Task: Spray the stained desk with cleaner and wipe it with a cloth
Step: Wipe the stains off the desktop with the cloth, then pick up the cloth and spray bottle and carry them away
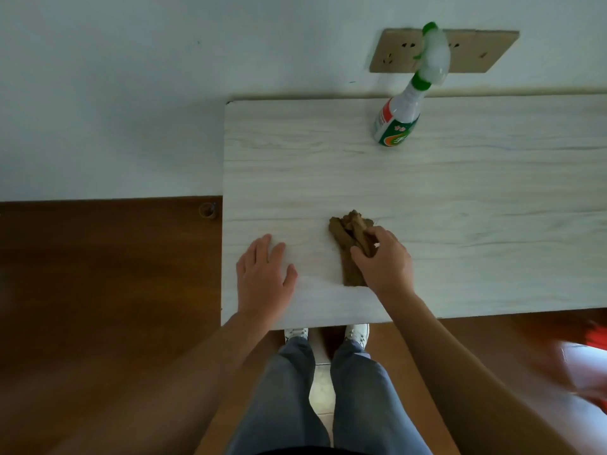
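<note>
A pale wood-grain desk point(460, 198) fills the middle of the head view. A crumpled brown cloth point(349, 238) lies on it near the front edge, and my right hand point(382, 261) is closed on its near right part. My left hand point(262, 270) rests flat on the desk near the left front corner, fingers apart, holding nothing. A white spray bottle point(399, 116) with a green trigger head and green label stands upright at the back of the desk, apart from both hands. No stain shows clearly on the surface.
A pale wall runs behind the desk with a tan socket panel point(394, 55) behind the bottle. Dark brown wooden flooring point(98, 307) lies left of the desk. My legs and white shoes point(356, 333) stand at the desk's front edge. A blurred red object point(596, 336) sits at the right.
</note>
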The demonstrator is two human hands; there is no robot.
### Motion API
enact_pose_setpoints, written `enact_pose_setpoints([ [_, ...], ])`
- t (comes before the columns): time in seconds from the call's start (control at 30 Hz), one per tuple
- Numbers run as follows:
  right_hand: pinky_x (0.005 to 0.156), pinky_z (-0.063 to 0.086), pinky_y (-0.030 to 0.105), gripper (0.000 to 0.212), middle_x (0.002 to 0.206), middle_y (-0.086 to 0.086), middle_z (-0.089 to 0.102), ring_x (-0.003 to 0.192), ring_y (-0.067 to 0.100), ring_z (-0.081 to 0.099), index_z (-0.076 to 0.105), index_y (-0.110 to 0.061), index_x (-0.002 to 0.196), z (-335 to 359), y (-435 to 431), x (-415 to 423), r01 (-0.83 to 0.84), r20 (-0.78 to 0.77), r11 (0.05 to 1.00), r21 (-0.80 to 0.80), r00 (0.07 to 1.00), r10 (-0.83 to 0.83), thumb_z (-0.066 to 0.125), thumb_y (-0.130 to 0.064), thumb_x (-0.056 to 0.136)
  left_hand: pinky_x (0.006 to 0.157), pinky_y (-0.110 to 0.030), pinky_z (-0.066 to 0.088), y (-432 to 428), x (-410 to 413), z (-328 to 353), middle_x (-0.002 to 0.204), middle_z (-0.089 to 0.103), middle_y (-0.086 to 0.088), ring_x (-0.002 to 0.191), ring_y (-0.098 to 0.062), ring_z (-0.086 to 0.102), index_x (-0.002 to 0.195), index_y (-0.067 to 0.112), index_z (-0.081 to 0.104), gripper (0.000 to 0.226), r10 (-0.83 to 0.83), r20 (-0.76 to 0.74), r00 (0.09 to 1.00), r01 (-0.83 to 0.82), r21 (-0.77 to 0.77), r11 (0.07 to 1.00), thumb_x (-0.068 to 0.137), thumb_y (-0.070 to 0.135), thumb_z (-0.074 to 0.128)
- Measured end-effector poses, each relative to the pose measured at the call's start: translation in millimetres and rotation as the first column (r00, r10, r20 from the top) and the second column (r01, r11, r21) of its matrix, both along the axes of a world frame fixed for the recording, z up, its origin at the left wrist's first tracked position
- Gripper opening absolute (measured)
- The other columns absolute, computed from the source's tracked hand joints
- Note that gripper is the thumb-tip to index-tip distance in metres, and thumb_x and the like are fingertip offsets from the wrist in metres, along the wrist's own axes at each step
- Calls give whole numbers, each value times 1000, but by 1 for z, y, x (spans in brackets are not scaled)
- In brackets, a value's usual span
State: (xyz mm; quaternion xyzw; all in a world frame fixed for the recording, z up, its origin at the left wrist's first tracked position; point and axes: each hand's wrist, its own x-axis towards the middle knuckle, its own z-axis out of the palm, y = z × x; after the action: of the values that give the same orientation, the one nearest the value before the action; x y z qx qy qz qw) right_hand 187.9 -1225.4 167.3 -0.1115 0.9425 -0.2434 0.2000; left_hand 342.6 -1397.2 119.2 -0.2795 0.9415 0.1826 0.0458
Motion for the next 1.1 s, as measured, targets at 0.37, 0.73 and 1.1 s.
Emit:
enact_pose_setpoints([
  [0.37, 61, 54, 30, 19, 82, -15, 66, 71, 7, 62, 67, -30, 103, 70, 61, -21, 242, -46, 968, -69, 968, -246, 67, -36, 85, 110, -43, 43, -13, -91, 68, 148, 54, -5, 133, -25, 53, 145, 15, 51, 47, -49, -139, 989, 83, 255, 963, 104, 36, 48],
  [0.73, 57, 45, 24, 24, 95, -14, 68, 76, 8, 64, 65, -29, 108, 85, 113, -107, 367, -1, 922, -123, 929, -370, 68, -39, 87, 104, -42, 48, 15, -278, 108, 148, 51, -3, 129, -23, 56, 151, 21, 38, 70, 167, -166, 972, -73, 462, 884, 93, 49, 64],
  [1.1, 55, 41, 17, 19, 83, -22, 65, 72, -3, 61, 66, -31, 106, 51, 160, -179, 318, 89, 933, -165, 947, -307, 70, -35, 87, 110, -46, 48, 38, -348, 60, 151, 49, -1, 133, -24, 54, 155, 25, 31, 101, 432, -46, 900, -336, 557, 759, 74, 47, 87],
])
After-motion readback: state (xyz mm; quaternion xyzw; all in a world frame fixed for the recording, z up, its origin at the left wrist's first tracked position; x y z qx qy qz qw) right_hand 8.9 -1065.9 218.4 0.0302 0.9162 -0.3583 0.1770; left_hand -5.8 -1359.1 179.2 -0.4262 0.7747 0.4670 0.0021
